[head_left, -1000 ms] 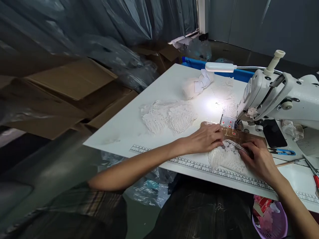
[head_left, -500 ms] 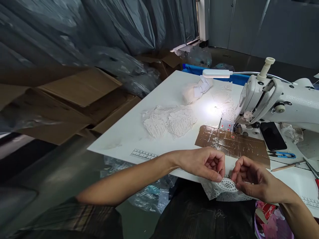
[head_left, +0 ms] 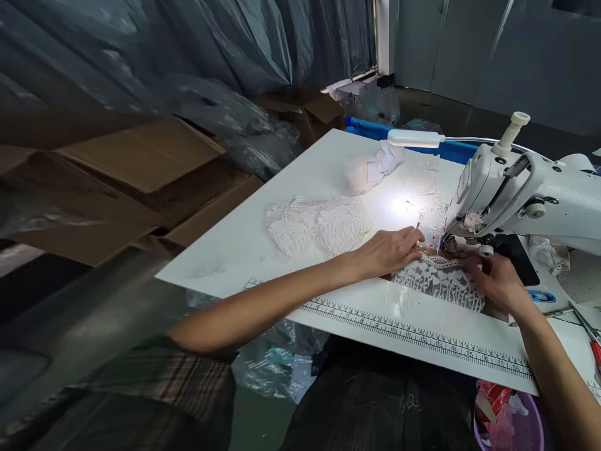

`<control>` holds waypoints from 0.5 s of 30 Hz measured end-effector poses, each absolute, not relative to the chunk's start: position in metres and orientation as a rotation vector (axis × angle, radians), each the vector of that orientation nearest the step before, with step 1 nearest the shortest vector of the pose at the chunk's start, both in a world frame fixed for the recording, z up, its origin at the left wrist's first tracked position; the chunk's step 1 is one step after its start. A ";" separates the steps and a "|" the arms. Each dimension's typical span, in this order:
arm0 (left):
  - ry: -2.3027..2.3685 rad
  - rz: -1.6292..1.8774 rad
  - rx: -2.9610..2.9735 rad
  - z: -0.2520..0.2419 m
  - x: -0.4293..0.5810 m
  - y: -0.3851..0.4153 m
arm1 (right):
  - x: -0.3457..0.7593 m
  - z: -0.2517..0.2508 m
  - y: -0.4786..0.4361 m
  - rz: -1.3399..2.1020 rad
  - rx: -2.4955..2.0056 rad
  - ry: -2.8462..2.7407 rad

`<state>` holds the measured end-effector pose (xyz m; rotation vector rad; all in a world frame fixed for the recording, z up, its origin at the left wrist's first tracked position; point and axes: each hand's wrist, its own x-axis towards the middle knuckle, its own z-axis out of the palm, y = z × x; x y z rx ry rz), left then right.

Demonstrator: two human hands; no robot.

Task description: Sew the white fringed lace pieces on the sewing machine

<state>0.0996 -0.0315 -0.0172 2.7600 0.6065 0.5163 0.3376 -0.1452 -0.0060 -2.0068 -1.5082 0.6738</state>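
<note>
A strip of white lace lies on a brown taped patch of the white table, just in front of the sewing machine. My left hand rests flat on the lace's left end, fingers stretched toward the needle plate. My right hand presses the lace's right end below the machine's head, fingers curled on the fabric.
A heap of white lace and a cloth bundle lie farther back under a small lamp. Blue snips, a phone and red-handled scissors sit to the right. Cardboard boxes are on the left; a purple basket is below.
Both hands lifted the lace off the table's front edge and carried it forward. It now lies spread flat by the needle plate with both hands pressing it.
</note>
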 end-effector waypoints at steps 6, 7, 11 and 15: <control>0.348 0.771 3.024 -0.034 0.098 -0.026 | 0.339 -0.015 -0.136 0.292 -2.213 -1.498; 0.215 0.719 2.996 -0.033 0.098 -0.028 | 0.340 -0.013 -0.138 0.300 -2.210 -1.498; 0.025 0.435 2.931 -0.031 0.101 -0.041 | 0.345 -0.006 -0.152 0.406 -2.161 -1.509; 0.115 0.383 2.831 -0.029 0.102 -0.049 | 0.339 -0.002 -0.162 0.710 -1.918 -1.317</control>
